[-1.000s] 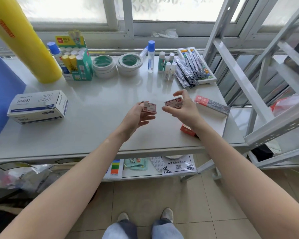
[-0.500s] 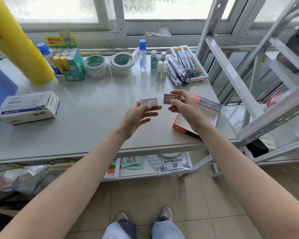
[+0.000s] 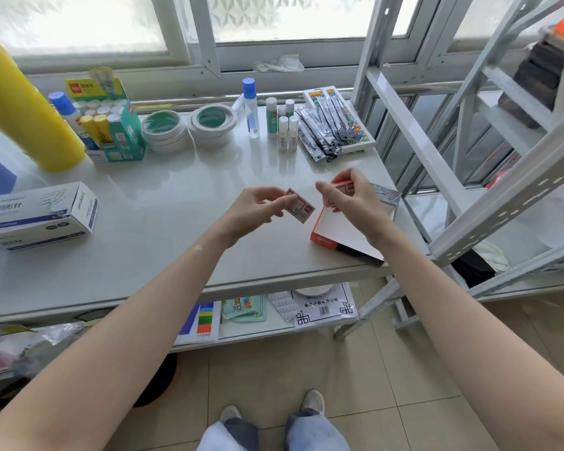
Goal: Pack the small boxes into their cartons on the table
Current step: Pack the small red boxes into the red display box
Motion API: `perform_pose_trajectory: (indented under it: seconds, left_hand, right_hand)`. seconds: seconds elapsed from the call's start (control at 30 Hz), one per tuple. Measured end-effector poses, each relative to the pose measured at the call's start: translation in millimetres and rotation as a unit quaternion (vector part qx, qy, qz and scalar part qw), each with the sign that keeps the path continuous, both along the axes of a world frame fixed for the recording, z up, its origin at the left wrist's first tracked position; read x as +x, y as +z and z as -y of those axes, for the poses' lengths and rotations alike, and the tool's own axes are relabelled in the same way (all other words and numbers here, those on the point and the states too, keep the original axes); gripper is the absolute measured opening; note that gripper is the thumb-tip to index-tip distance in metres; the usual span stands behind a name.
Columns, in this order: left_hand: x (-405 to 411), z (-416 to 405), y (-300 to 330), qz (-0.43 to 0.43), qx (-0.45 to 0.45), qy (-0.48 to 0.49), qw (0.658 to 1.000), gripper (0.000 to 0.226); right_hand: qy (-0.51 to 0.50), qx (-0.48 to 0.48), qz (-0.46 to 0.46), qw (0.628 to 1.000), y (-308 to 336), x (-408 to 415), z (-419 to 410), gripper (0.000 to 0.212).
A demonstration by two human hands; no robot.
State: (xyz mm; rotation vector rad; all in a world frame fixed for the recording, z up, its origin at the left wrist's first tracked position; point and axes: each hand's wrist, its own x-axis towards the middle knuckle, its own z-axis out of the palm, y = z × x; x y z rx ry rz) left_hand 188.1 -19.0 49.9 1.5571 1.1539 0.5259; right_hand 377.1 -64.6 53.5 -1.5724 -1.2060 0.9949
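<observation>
My left hand (image 3: 258, 211) pinches a small red-and-white box (image 3: 302, 207) above the table, tilted down to the right. Just to its right, my right hand (image 3: 355, 198) grips a second small red-and-white box (image 3: 341, 187), partly hidden by the fingers. Under my right hand an open red carton (image 3: 326, 236) with a white inside lies at the table's right front corner. A white-and-blue carton (image 3: 39, 216) of paper clips sits on the left of the grey table (image 3: 163, 222).
Along the back stand a yellow roll (image 3: 26, 109), a green glue-stick display box (image 3: 111, 131), tape rolls (image 3: 189, 126), glue bottles (image 3: 251, 109) and a tray of packets (image 3: 332, 125). A white metal rack (image 3: 469, 157) stands at the right. A lower shelf holds packets.
Both hands have lowered and shifted right toward the red carton. The left box has tilted; the right box has turned in the fingers. The camera view has shifted left, revealing more of the carton.
</observation>
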Motion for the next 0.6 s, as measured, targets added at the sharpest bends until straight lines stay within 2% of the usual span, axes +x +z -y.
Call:
perform_pose_trajectory:
  seconds: [0.1,0.2,0.3,0.43,0.5,0.6]
  left_hand:
    - [14.9,2.2,-1.0,0.018,0.003,0.004,1.000,0.019]
    - [32.9,5.0,-3.6,0.051,-0.009,0.034,0.998,0.015]
    - [51.0,7.7,-6.0,0.069,-0.024,0.035,0.997,0.022]
    - [70.1,6.2,-12.3,0.055,-0.004,0.030,0.998,0.029]
    - [78.0,1.3,-19.5,0.029,0.022,0.049,0.998,0.029]
    - [88.6,-5.6,-31.9,-0.059,0.090,0.039,0.993,0.037]
  right_hand:
    - [0.026,-0.010,0.079,0.996,-1.8,11.1,5.9,0.049]
    - [0.057,0.009,0.214,0.975,-1.3,16.5,13.6,0.060]
    - [0.046,0.033,0.302,0.952,-4.1,20.8,18.6,0.054]
    - [-0.017,0.025,0.336,0.941,-9.9,35.9,22.5,0.043]
    - [-0.026,-0.001,0.354,0.935,-12.2,43.4,25.3,0.043]
    - [-0.036,-0.041,0.378,0.924,-17.9,51.7,28.6,0.045]
